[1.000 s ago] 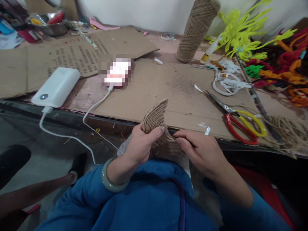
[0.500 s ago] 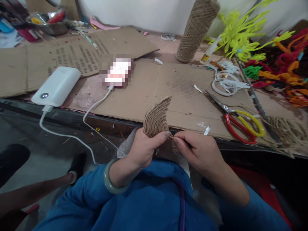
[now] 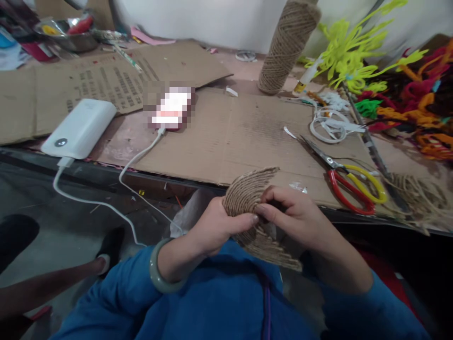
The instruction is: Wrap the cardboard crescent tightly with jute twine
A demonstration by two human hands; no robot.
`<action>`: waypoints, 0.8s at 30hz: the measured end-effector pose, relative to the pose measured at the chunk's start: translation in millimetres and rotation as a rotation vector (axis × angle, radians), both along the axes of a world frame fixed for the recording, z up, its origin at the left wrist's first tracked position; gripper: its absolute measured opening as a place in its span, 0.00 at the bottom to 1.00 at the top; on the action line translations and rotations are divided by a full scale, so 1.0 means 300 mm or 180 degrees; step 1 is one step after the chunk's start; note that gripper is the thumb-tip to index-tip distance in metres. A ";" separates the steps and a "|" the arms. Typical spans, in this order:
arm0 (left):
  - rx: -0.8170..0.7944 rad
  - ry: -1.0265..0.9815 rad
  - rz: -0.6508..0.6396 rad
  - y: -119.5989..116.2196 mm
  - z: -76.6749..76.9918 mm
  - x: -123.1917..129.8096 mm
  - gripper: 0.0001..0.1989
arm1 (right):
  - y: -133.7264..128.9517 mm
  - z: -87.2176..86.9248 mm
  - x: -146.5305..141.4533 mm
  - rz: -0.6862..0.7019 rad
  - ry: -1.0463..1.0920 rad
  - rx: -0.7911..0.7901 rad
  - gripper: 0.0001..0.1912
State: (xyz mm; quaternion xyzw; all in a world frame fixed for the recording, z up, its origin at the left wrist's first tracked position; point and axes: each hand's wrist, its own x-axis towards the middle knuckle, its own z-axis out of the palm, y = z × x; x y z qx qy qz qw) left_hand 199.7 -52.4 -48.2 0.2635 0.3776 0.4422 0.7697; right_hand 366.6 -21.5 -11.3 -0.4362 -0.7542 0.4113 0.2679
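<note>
Head view: near side, left of the scissors (image 3: 330,161), our left hand (image 3: 215,225) clamps the coiled twine piece (image 3: 246,191) under its thumb, our right hand (image 3: 299,217) pinches its inner edge; we'd best keep rows flat

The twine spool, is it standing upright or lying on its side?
Standing: the twine spool rests on one end, its body rising, though it looks slanted.

I'm at a craft workshop table (image 3: 118,138).
Before me: scissors (image 3: 330,162), twine spool (image 3: 288,49), cardboard (image 3: 247,127), bright yellow loopy flowers (image 3: 352,56).
</note>
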 end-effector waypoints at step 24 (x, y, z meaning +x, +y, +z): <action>0.0139 -0.0023 0.0689 0.004 -0.013 -0.080 0.18 | 0.028 -0.063 -0.159 -0.1151 0.0874 -0.0065 0.11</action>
